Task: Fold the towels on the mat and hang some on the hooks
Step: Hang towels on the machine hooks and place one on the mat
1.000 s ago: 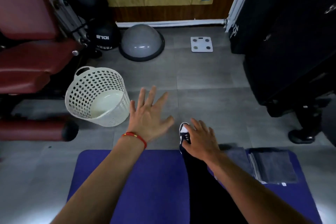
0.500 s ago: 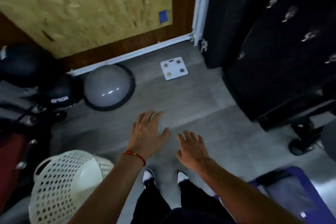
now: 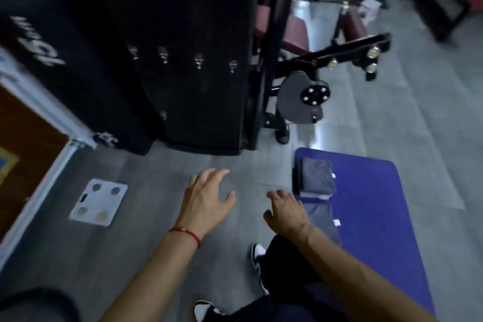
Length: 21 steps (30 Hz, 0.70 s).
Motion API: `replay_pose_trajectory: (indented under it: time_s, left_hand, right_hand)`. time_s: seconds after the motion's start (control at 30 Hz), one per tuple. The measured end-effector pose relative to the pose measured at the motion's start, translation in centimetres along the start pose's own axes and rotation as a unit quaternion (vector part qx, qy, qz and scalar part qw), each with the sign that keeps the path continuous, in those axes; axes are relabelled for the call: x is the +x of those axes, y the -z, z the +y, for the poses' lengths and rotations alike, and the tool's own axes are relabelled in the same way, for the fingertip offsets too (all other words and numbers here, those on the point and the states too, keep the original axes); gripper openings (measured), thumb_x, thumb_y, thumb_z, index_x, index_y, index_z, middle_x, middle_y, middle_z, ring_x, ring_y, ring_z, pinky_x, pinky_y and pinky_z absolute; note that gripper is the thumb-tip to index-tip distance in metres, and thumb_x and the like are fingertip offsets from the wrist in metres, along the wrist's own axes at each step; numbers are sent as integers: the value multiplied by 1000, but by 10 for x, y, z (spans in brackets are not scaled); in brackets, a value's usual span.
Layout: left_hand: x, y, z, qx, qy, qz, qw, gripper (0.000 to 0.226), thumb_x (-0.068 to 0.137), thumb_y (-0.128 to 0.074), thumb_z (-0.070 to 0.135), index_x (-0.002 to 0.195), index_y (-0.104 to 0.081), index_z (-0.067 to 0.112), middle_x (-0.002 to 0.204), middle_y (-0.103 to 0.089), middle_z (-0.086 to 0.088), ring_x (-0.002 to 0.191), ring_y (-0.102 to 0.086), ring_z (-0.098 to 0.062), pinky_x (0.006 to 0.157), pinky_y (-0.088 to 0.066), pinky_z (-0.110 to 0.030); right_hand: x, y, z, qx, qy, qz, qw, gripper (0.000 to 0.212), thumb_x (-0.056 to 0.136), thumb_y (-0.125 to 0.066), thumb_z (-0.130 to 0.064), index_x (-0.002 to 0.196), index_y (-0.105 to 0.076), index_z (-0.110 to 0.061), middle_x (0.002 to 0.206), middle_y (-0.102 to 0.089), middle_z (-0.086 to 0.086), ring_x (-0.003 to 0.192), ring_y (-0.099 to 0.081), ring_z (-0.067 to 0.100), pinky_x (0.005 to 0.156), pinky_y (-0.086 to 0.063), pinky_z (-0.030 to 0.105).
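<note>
both hands empty, held out over the grey floor. left hand (image 3: 205, 200) fingers spread and relaxed, red string on the wrist. right hand (image 3: 286, 210) loosely curled, gripping nothing, just beside the mat's near edge. folded grey towels (image 3: 317, 178) stacked on the purple mat (image 3: 371, 204), another folded one (image 3: 322, 219) next to them. metal hooks (image 3: 198, 61) in a row on the black panel, bare. white scale (image 3: 98, 201) on floor at left.

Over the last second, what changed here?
The view swung right: the basket and grey dome left the picture, and the black panel's hooks and the folded towels on the mat came in. The left hand and right hand stayed empty, fingers relaxed.
</note>
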<state>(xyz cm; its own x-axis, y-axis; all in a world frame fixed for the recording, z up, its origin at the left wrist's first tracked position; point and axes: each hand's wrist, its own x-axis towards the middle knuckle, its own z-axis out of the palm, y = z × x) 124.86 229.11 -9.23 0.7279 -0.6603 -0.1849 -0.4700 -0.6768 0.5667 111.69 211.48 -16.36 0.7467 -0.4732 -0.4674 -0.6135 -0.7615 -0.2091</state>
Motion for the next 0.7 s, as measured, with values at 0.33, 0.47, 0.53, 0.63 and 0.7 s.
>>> replay_pose_trajectory:
  time_s: [0.33,0.47,0.53,0.63,0.7]
  left_hand:
    - [133,-66,68,67,-103,-191,974,78,86,-45,53,158,-24,31,156,-32,0,143,-28,-24,118,-26,-36]
    - [192,-129,100,110,-138,-271,946,91,95,-55,33,158,12,38,160,-15,4,143,-26,-23,118,-29,-42]
    - [225,-166,106,117,-147,-288,939,89,95,-55,32,159,7,38,160,-17,2,142,-27,-24,117,-30,-43]
    - [273,-227,108,114,-136,-296,938,77,96,-54,27,160,-12,28,159,-28,-1,142,-30,-26,118,-28,-40]
    - [300,-273,102,125,-124,-285,942,71,95,-54,22,159,-22,21,154,-36,-4,138,-33,-27,116,-32,-41]
  right_hand:
    - [64,-31,115,127,-173,-31,976,37,92,-52,-31,124,-53,-14,128,-57,13,117,-55,36,93,-46,44]
    - [105,-67,181,140,-202,-81,966,40,94,-52,-34,128,-51,-13,130,-56,12,120,-54,35,97,-46,44]
    - [127,-89,212,139,-219,-109,960,40,93,-53,-32,128,-52,-13,130,-56,12,121,-55,36,98,-46,44]
    - [164,-128,257,127,-237,-137,953,41,92,-55,-30,129,-53,-14,129,-55,10,121,-53,34,96,-45,43]
    - [195,-161,286,128,-241,-144,951,40,91,-55,-29,128,-55,-15,131,-53,8,122,-49,33,94,-46,43]
